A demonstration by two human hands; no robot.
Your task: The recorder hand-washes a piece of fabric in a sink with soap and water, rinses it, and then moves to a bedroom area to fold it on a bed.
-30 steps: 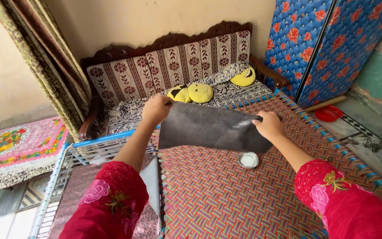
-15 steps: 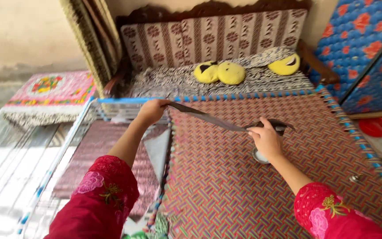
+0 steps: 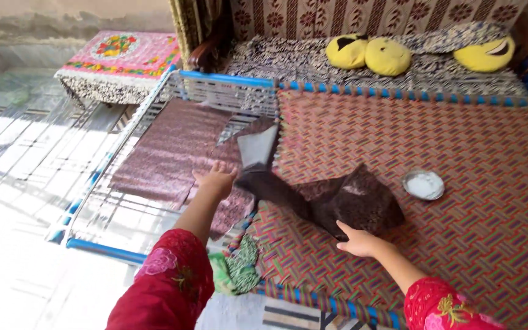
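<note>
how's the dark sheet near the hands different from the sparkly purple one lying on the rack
The dark sheet lies crumpled and folded on the woven cot, while the purple sheet lies spread flat on the blue-framed rack. The dark one is near black with a grey underside; the purple one glitters. The right hand touches the dark sheet's edge, while the left hand reaches over the purple one. Both are thin and flexible.

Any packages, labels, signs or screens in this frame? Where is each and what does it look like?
None show in this view: no package, label, sign or screen.
Nearest thing to a container: small round dish of white powder, silver rim, on the woven cot, to the right of the dark cloth.
</note>
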